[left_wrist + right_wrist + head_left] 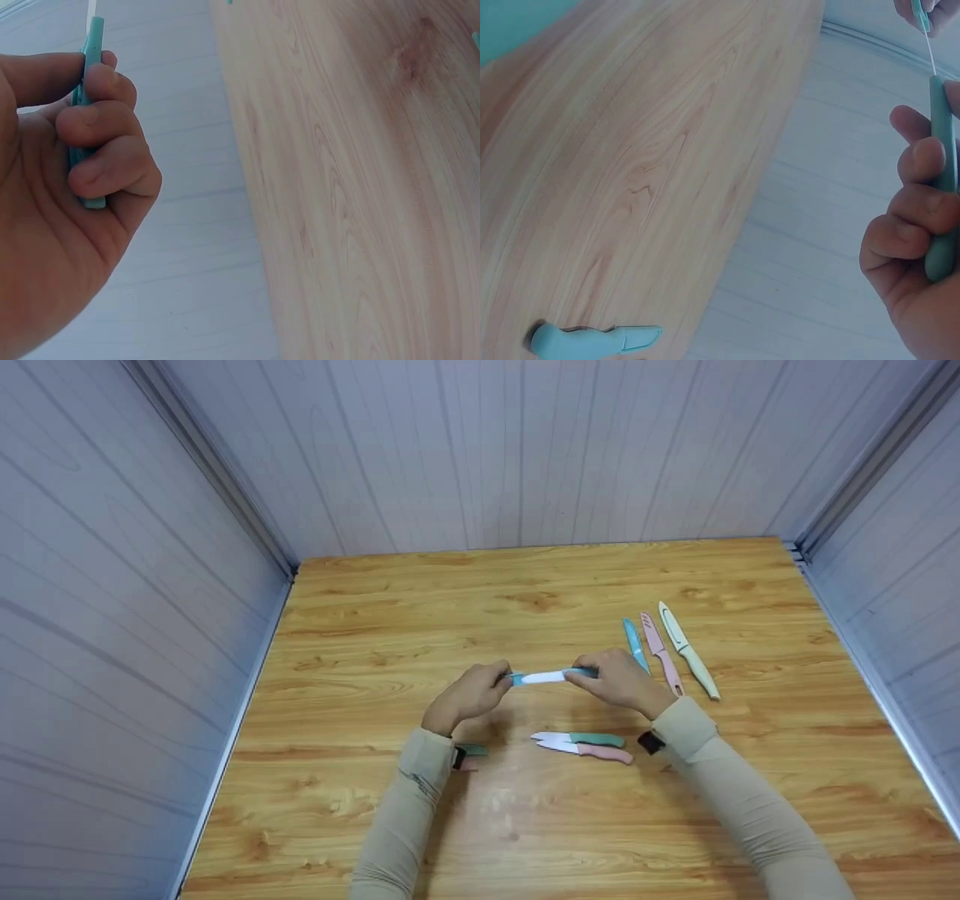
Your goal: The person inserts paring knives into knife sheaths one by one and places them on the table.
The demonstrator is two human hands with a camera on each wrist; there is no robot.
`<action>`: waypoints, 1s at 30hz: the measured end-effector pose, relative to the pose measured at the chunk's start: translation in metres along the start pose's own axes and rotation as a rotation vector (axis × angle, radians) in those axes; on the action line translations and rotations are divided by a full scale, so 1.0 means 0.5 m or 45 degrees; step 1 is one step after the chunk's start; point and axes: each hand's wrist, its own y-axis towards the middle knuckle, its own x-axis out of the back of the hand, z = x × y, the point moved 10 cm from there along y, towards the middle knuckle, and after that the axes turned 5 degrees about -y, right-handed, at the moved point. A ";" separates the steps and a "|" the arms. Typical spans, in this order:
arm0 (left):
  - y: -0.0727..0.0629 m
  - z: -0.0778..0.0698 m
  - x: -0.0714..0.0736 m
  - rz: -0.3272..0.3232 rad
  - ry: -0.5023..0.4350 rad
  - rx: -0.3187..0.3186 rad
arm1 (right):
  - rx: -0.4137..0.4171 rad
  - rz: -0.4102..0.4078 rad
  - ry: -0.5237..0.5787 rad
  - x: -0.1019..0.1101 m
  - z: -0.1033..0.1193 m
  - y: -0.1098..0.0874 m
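Note:
Above the middle of the table, both hands hold a small knife level between them. My right hand (pixel 619 681) curls its fingers round the blue handle (pixel 941 124), which looks teal in the right wrist view. From it the white blade (pixel 544 677) points left. My left hand (pixel 472 690) grips a blue blade sheath (pixel 94 46) between thumb and curled fingers. The blade's tip end meets the sheath's mouth, and most of the blade shows bare. Below the hands lie a green-handled knife (pixel 598 740) and a pink-handled knife (pixel 606 753), both with bare white blades.
A blue knife (pixel 634 637), a pink knife (pixel 654 636) and a pale green knife (pixel 697 666), all sheathed, lie beyond the right hand. A green sheath (pixel 474 750) and a pink piece (pixel 469 766) are partly hidden by the left wrist. Panelled walls (pixel 480 457) enclose the table.

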 end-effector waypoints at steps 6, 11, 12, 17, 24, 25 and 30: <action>0.000 -0.007 0.003 -0.027 0.013 -0.017 | 0.001 0.009 -0.003 0.000 0.005 0.001; 0.001 -0.012 0.002 -0.039 0.023 -0.034 | -0.003 0.012 -0.012 -0.003 0.011 0.004; 0.001 -0.014 0.002 -0.040 0.029 -0.038 | 0.006 0.013 -0.014 -0.003 0.014 0.005; 0.001 -0.016 0.002 -0.038 0.031 -0.048 | 0.039 0.013 -0.010 -0.003 0.022 0.008; 0.001 -0.017 0.000 -0.035 0.013 -0.037 | 0.030 0.014 -0.014 -0.006 0.025 0.012; 0.002 -0.016 0.000 -0.037 0.015 -0.034 | 0.034 0.015 -0.009 -0.007 0.026 0.013; 0.004 -0.014 -0.002 -0.043 0.023 -0.033 | 0.046 0.025 0.011 -0.012 0.028 0.018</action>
